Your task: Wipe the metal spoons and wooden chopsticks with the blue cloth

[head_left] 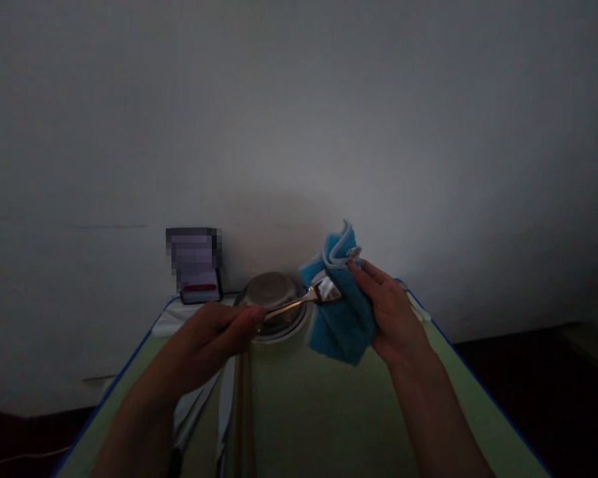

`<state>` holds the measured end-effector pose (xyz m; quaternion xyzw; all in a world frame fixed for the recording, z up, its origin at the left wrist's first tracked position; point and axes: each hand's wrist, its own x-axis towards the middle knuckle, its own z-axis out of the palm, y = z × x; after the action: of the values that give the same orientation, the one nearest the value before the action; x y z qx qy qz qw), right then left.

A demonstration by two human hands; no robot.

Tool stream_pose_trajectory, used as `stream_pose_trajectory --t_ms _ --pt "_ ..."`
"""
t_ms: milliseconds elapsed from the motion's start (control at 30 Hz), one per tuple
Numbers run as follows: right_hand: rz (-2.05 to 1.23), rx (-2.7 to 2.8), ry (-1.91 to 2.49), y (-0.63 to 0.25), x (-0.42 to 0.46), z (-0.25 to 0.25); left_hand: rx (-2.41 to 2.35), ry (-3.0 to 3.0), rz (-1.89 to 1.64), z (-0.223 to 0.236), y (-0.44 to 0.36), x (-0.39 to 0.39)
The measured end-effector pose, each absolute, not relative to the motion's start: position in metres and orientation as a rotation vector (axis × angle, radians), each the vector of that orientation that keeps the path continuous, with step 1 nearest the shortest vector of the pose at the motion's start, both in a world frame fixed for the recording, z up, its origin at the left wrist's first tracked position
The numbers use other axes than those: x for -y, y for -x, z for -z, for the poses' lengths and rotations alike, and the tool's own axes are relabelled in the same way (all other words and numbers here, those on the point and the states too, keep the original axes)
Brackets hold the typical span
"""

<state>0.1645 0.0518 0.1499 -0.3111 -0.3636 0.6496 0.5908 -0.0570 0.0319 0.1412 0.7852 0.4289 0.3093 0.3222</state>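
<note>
My left hand [224, 338] is closed round the handle of a shiny metal fork [290, 305], raised above the table. The fork's broad head lies against a blue cloth [341, 325] with pale edging. My right hand [391, 309] grips this cloth from the right, thumb on its upper part and the other fingers partly hidden behind it. Behind the fork, a round metal bowl or lid [272, 287] sits upside down on a rimmed dish [279, 339] at the back of the table.
Knives [224, 411] and a pair of wooden chopsticks [246, 411] lie on the green table [323, 418], partly under my left arm. A phone [199, 265] with a blurred screen leans on the wall [299, 133]. Pale items [418, 309] lie at the back right corner.
</note>
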Motion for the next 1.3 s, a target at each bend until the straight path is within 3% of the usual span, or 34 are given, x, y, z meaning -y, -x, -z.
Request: stream_pose_trajectory --t_ms 167,467,800,1300 --pt "-1.653 0.770 0.667 -0.161 -0.053 -0.148 -1.100 -1.932 -0.872 -0.137 0.056 -0.034" --pt "-1.437 0.887 0.675 -0.153 -0.051 -0.142 -1.257 -2.001 -0.769 -0.140 0.051 -0.034" --pt "-1.737 0.924 0.602 -0.175 -0.060 -0.141 -1.047 -1.832 -0.816 -0.134 0.071 -0.036" --pt "-1.729 0.855 0.626 -0.186 -0.062 -0.144 -0.850 -1.776 -0.779 -0.127 0.080 -0.041"
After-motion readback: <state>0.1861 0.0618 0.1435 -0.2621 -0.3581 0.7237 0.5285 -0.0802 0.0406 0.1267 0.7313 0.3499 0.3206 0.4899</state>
